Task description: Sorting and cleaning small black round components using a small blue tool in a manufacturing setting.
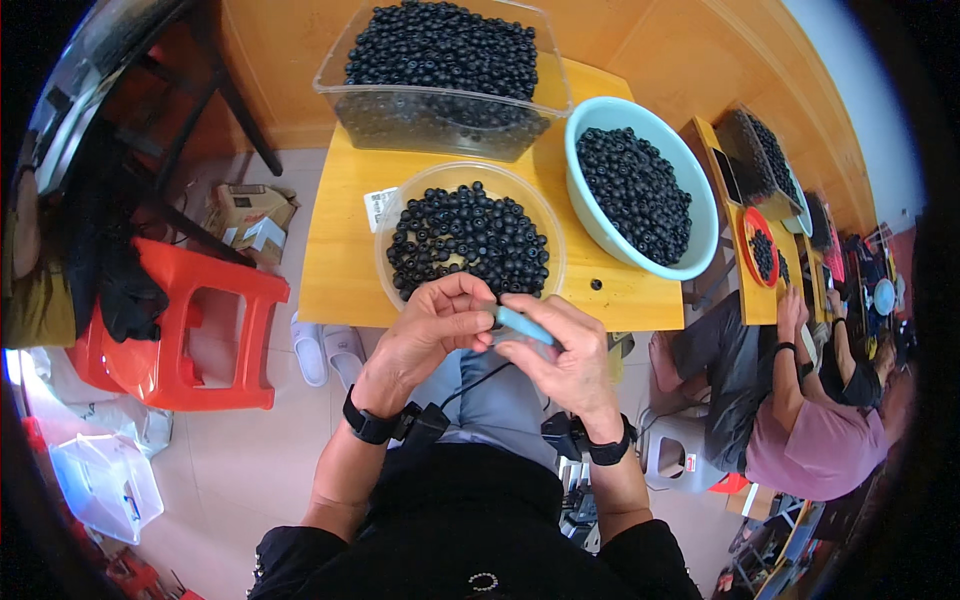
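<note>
My left hand [440,325] is closed in a pinch just past the table's near edge, on what looks like a small black round piece [495,321], mostly covered by the fingers. My right hand [570,355] grips a small tool with a light blue handle [524,325], and the tool's front end meets the pinched piece. Directly beyond both hands sits a clear round tub [553,215] with many black ring-like pieces [470,235] inside. One loose black piece [596,284] lies on the table to the right.
On the yellow table [335,255] a clear rectangular bin [420,130] and a light blue basin [590,215] hold more black pieces. A red plastic stool [200,330] stands at left, slippers [325,350] on the floor. At right, another person [810,430] works at a table with a red tray [747,240].
</note>
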The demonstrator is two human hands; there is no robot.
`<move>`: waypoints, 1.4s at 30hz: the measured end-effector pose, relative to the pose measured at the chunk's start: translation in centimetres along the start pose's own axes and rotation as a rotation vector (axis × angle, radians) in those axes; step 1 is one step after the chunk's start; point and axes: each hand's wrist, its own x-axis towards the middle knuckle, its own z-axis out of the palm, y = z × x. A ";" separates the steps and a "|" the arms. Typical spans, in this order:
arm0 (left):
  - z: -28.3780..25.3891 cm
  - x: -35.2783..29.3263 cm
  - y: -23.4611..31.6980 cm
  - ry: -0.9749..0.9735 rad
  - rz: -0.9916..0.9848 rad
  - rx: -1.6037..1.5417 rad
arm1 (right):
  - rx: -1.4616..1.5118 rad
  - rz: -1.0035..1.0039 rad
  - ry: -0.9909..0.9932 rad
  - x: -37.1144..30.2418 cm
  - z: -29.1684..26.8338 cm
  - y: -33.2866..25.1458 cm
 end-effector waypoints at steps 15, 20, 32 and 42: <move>-0.6 -0.7 2.4 0.330 0.171 0.387 | -0.436 -0.046 0.393 7.3 -10.1 6.4; -0.9 -0.7 3.1 0.430 0.278 0.546 | -0.364 -0.038 0.419 4.5 -8.8 5.8; -1.6 4.0 0.7 0.348 0.428 1.568 | -0.104 0.275 0.235 -3.6 -1.2 5.6; -1.9 4.4 1.2 0.315 0.249 1.386 | -0.094 0.265 0.250 -4.4 -0.6 5.2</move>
